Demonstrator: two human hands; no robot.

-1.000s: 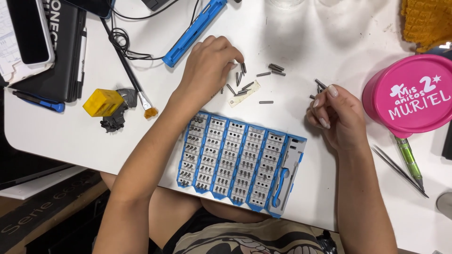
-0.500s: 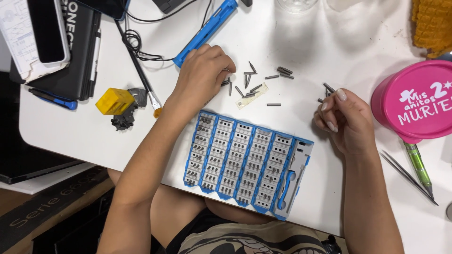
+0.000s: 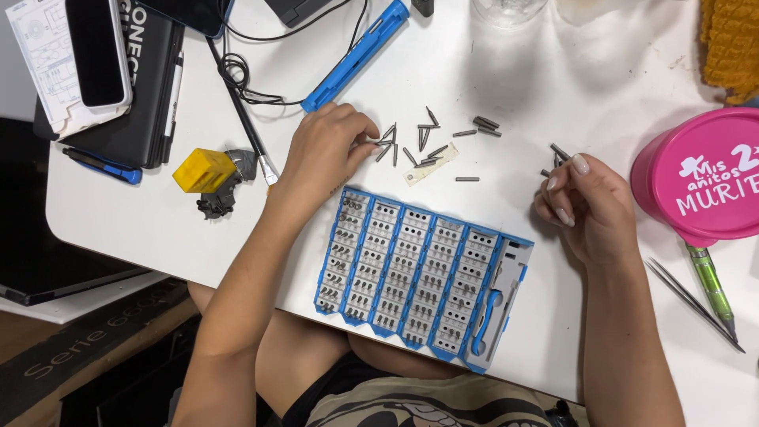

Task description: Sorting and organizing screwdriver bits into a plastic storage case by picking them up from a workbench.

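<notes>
Pink round tub [image 3: 704, 178] at right edge; green pen [image 3: 709, 286] below it; yellow block [image 3: 204, 170] left; phone [image 3: 96, 49] top-left.

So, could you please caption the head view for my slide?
Left hand touches loose screwdriver bits; right hand holds some beside a blue bit tray.

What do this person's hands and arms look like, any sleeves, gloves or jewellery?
Both arms are bare to above the elbow: no sleeves, gloves, watch or bracelets show. The right hand has pale, longish fingernails. The left hand shows no rings.

White table [image 3: 553, 71] carries blue bit case [image 3: 419, 277], loose bits [image 3: 427, 142], pink tub [image 3: 704, 178], yellow block [image 3: 204, 170].
</notes>
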